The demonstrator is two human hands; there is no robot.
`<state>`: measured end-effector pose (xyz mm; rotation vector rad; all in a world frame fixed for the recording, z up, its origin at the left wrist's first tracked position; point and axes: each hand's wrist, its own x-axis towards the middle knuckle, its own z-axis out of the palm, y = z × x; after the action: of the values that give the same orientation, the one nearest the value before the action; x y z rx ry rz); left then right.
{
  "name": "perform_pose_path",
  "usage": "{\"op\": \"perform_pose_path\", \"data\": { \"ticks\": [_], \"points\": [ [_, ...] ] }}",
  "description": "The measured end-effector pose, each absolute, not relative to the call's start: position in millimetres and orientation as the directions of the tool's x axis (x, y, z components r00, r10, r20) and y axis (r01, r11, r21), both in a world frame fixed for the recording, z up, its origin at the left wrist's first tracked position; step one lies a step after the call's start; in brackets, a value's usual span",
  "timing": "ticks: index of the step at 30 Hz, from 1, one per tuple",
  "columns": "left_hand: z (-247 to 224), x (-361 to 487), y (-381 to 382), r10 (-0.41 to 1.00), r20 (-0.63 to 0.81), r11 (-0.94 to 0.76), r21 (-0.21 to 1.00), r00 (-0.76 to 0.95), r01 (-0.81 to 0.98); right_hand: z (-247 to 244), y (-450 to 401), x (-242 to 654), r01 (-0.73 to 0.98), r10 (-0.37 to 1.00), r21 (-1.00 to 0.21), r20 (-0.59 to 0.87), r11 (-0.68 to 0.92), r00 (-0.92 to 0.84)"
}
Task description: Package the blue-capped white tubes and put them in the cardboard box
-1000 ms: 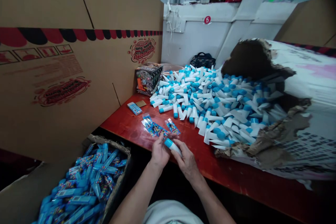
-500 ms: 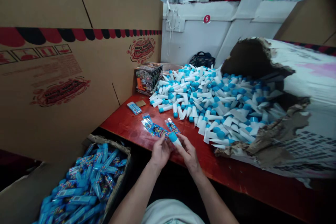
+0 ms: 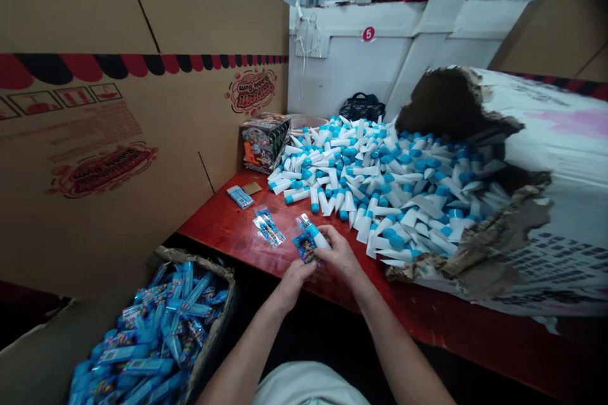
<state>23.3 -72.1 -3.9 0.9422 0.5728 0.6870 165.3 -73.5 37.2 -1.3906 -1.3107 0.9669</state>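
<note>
Brimming with packaged tubes (image 3: 156, 335), a cardboard box (image 3: 219, 329) sits.

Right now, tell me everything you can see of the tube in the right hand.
It is a white plastic squeeze tube with a light blue cap, held at a slant with the cap pointing up and to the left. The fingers of the right hand wrap its far end, hiding part of it. A colourful printed card lies right beside it; whether they touch is unclear.
</note>
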Motion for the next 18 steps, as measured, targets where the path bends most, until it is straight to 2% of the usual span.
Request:
{"op": "perform_pose_path", "data": {
  "ticks": [3,7,12,15,18],
  "points": [
    [-4.6,22.2,-71.1,0.725,-0.126,0.396,0.880,0.677,-0.261,34.3,-72.7,166.6,0.215,0.993,-0.977,0.031,0.006,0.114],
    [-1.4,19.2,-69.5,0.711,-0.141,0.388,0.896,0.689,-0.217,32.2,-72.8,167.9,0.101,0.994,-0.995,0.021,0.010,0.104],
    [3.3,15.2,-65.3,0.723,-0.220,0.455,0.865,0.654,-0.212,32.4,-71.7,170.7,0.023,0.996,-1.000,0.001,-0.002,0.094],
    [2.8,16.6,-61.6,0.774,-0.249,0.483,0.826,0.582,-0.289,28.6,-69.9,171.0,-0.028,1.000,-0.999,-0.025,-0.025,0.008],
    [2.3,21.0,-58.4,0.838,-0.216,0.460,0.773,0.501,-0.436,23.1,-68.4,170.5,-0.033,0.998,-0.998,-0.042,-0.043,-0.035]
  ]
}}
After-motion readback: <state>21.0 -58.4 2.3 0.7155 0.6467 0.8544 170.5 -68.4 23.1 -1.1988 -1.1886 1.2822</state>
